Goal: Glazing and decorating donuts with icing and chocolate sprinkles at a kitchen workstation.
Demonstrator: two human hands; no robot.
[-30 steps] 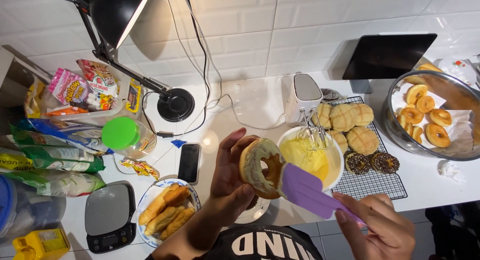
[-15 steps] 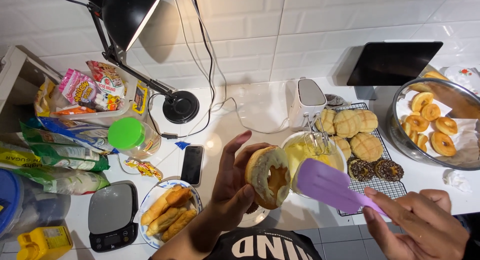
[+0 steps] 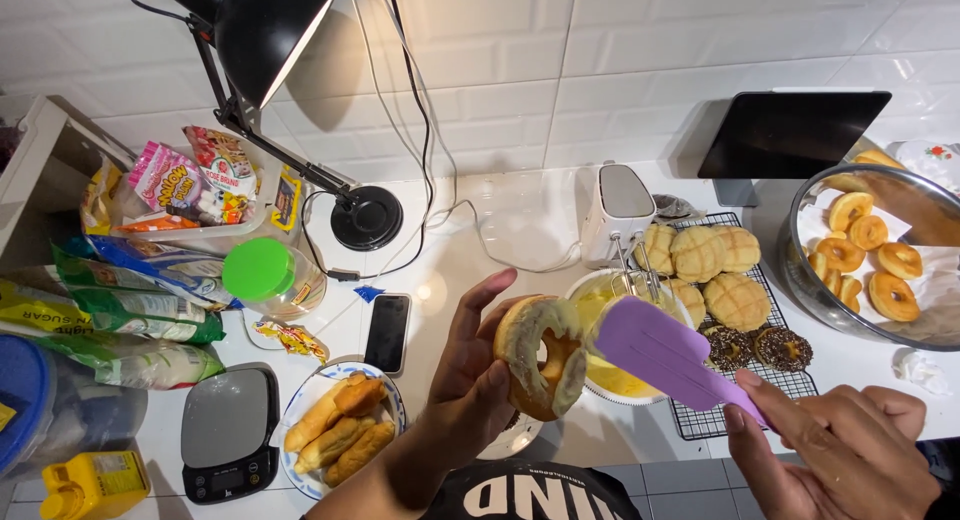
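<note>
White counter (image 3: 520, 220); L hand (image 3: 470, 380) grips glazed donut (image 3: 545, 355).

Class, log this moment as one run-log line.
left hand: holds glazed doughnut | right hand: holds purple spatula | below: bowl of yellow glaze

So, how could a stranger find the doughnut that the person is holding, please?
Start at the wire cooling rack on the white counter and move left, past the bowl of yellow glaze. The doughnut is raised in the left hand, the only one off the counter, pale glaze around its rim.
</note>
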